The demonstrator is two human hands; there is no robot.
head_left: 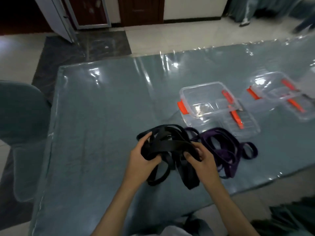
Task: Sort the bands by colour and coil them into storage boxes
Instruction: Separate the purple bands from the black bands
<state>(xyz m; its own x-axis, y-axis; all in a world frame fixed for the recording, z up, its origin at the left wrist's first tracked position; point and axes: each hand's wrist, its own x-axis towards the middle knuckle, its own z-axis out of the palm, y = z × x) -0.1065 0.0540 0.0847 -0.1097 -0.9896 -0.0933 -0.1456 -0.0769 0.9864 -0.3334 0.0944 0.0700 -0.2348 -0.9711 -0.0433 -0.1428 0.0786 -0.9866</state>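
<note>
Black is what the hands are busy with: a loose tangle of black bands [167, 150] sits just below the middle of the frame, gathered up off the teal, plastic-covered worktop [95, 133]. The left hand [143, 160] has its fingers curled round one side of the bundle and the right hand [201, 159] pinches the other side, the two held a little apart with the loops strung between them, I'd say so the straps can be teased out and drawn into a coil. Some loops hang down towards the near edge, so the bundle looks far from tidy yet.

Just to the right, touching the black pile, the purple bands [226, 150] lie in their own heap on the worktop, seemingly set aside by colour and waiting their turn.

Further back, right of centre, an open clear box [202, 97] with orange clasps stands with its lid [238, 123] leaning beside it, ready to receive a coil. A second clear box [276, 92] sits beyond, near the right edge, probably for the other colour
</note>
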